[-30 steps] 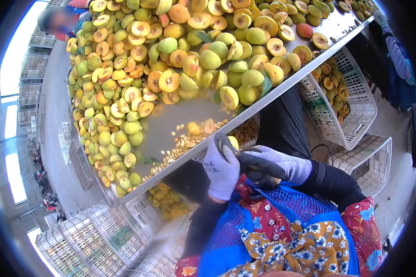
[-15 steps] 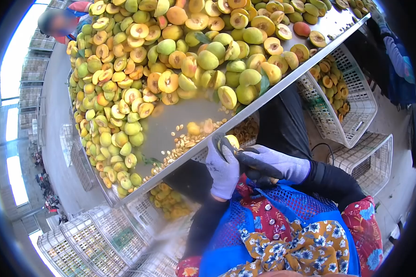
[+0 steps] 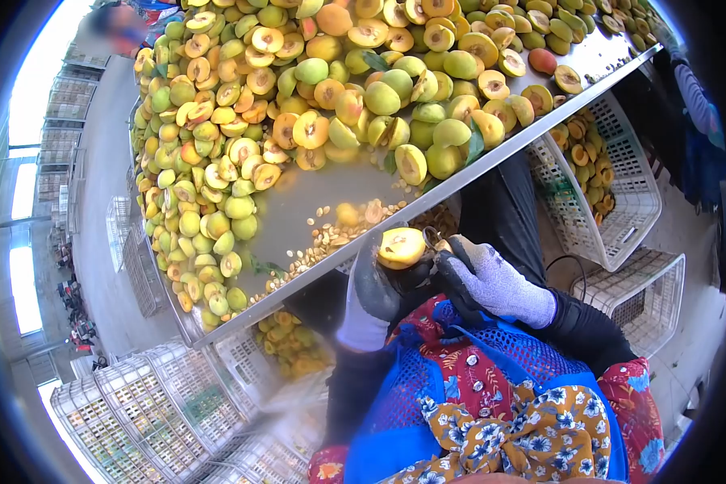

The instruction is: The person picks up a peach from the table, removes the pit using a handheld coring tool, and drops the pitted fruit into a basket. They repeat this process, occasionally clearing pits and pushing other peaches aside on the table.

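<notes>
My left hand [image 3: 369,286], in a pale lilac glove with dark coated fingers, is closed around a halved apricot [image 3: 402,248]. The fruit's yellow cut face is turned up. My right hand [image 3: 492,282], gloved alike, is closed on a small pitting tool [image 3: 436,240] with a thin curved metal end, close beside the fruit; its handle is mostly hidden by the fingers. Both hands are just below the metal table rim [image 3: 492,165]. Beyond the rim, loose stones [image 3: 331,236] lie on the sheet near a large heap of whole and halved apricots [image 3: 298,89].
Beneath the table at left, fruit [image 3: 289,343] sits in a white crate, beside other white plastic crates [image 3: 161,403]. At right stands a crate [image 3: 633,185] with fruit halves, and another crate [image 3: 641,294] below it. Other people [image 3: 121,28] are at the table's far left and right.
My hands have drawn a little apart, and the left has turned so the apricot's cut face shows. The curved metal end by my right hand has come into view. The view has shifted slightly.
</notes>
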